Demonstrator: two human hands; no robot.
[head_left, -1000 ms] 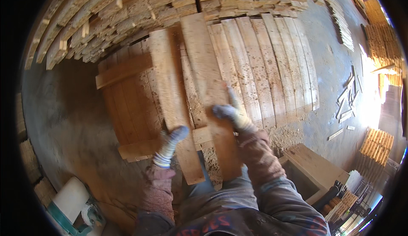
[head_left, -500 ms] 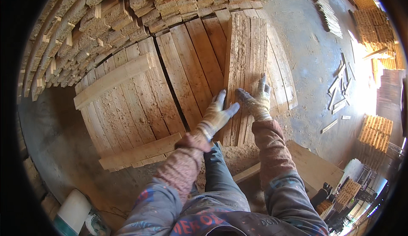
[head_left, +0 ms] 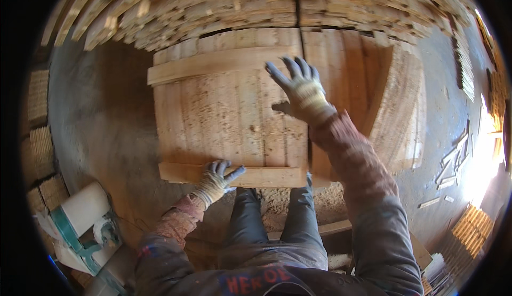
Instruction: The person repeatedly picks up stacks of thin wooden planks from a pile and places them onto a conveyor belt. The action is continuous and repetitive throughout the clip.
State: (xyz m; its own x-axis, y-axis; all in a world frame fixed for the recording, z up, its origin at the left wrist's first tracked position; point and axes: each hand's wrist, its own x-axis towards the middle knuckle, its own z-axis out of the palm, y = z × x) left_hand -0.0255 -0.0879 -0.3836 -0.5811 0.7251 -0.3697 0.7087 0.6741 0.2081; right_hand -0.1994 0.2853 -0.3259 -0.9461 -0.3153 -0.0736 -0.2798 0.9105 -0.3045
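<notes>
Both my hands wear pale knitted gloves with grey-coated fingers. My left hand (head_left: 217, 181) is at the near cross board (head_left: 269, 177), fingers spread over its edge; it looks to be touching the wood. My right hand (head_left: 300, 87) is open, fingers apart, above the panel of side-by-side planks (head_left: 229, 112) close to the far cross board's right end. I cannot tell whether it touches anything. The far cross board (head_left: 213, 62) lies across the planks, which carry sawdust. To the right, a bundle of narrow boards (head_left: 396, 101) lies on a second plank surface (head_left: 333, 66).
Tall stacks of rough lumber (head_left: 229, 5) rise behind the panel. A white and green container (head_left: 82, 210) stands at lower left. Wood scraps (head_left: 453, 160) are strewn over the concrete floor at right. Sawdust (head_left: 277, 205) is heaped by my legs.
My hands have left the narrow board bundle and moved left to the plank panel. The left one has come to the near cross board. My view has turned left too.
</notes>
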